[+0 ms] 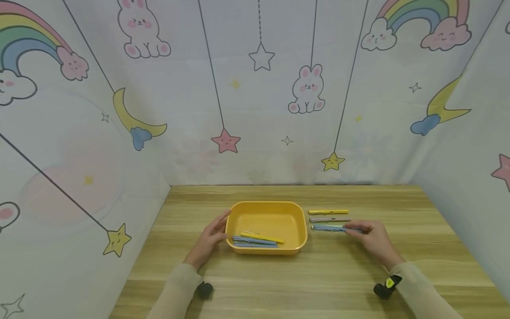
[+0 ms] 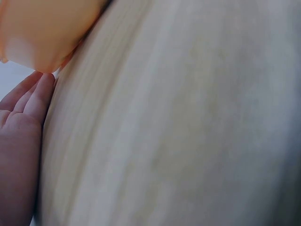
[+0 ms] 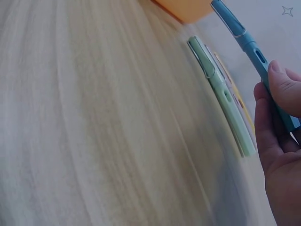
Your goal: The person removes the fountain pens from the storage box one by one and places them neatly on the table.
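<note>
My right hand (image 1: 374, 239) pinches a blue pen (image 3: 256, 54) between thumb and fingers, raised over the table in the right wrist view. Below it lies a pale green pen (image 3: 221, 92), mostly hidden behind the blue one in the head view. A mauve pen (image 1: 327, 219) and a yellow pen (image 1: 328, 212) lie beyond, roughly parallel. With nearly straight fingers, my left hand (image 1: 207, 241) touches the left side of a yellow plastic bin (image 1: 275, 221). Inside the bin, a yellow pen (image 1: 267, 238) and blue pens (image 1: 255, 241) lie along the front wall.
The bin and pens stand on a wood-grain table (image 1: 255, 288). White fabric walls (image 1: 263, 110) printed with rabbits, stars and rainbows enclose its back and sides. A black wrist device (image 1: 384, 290) sits at my right sleeve, and another (image 1: 205, 290) at my left.
</note>
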Demonstrator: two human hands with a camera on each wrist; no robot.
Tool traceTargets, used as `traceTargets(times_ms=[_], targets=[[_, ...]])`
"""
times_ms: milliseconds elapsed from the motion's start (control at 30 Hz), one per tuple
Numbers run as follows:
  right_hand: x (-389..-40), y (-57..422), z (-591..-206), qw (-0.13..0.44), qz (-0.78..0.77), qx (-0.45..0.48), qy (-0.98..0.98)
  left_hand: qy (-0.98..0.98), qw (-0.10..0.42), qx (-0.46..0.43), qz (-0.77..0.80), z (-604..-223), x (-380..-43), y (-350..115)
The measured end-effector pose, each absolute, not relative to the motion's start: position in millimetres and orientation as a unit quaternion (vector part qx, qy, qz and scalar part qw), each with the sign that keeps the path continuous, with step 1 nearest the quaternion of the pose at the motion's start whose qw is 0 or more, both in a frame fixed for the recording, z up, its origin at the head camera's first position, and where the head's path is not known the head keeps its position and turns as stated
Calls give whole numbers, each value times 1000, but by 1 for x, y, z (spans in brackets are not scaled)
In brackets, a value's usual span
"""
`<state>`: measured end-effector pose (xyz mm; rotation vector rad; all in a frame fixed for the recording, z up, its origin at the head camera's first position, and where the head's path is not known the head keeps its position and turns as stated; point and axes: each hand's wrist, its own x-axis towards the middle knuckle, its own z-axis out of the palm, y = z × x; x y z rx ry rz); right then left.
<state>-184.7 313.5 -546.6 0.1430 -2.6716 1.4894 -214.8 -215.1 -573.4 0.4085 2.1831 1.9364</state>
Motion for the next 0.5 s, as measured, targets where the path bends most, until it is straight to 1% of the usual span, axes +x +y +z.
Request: traceTargets(times_ms=[133, 300, 500], targets=[[-182, 314, -546, 43, 485, 46, -872, 739, 95, 136, 653, -572, -214, -215], [-180, 313, -545, 34, 486, 44, -872, 737, 93, 134, 656, -572, -214, -214], [-181, 314, -550, 32, 482, 43, -875, 736, 93, 134, 658, -572, -213, -214]])
